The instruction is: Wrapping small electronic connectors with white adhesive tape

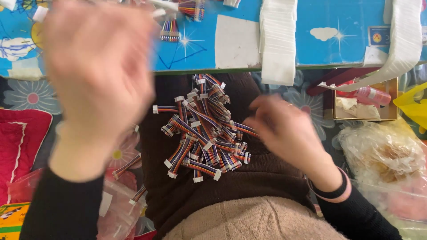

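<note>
From the head camera, a pile of little rainbow cables (202, 129) lies on the dark cloth (200, 195) in the person's lap. The right hand (284, 129) touches the pile's edge, fingers bent; I cannot tell if it holds one. The blurry left hand (95, 66) is up high, fingers loose, holding nothing I can see. A quick bump could knock cables off the lap. White folded strips (278, 40) hang over the blue picture board (342, 26). A small square sticker (378, 36) sits far right.

Blue tabletop (347, 49) with cartoon print: white folded strip stacks (278, 40) hang over front edge, few rainbow ribbon cables (170, 30) near far edge. Dark brown lap cloth (267, 178) carries cable pile (202, 129).
</note>
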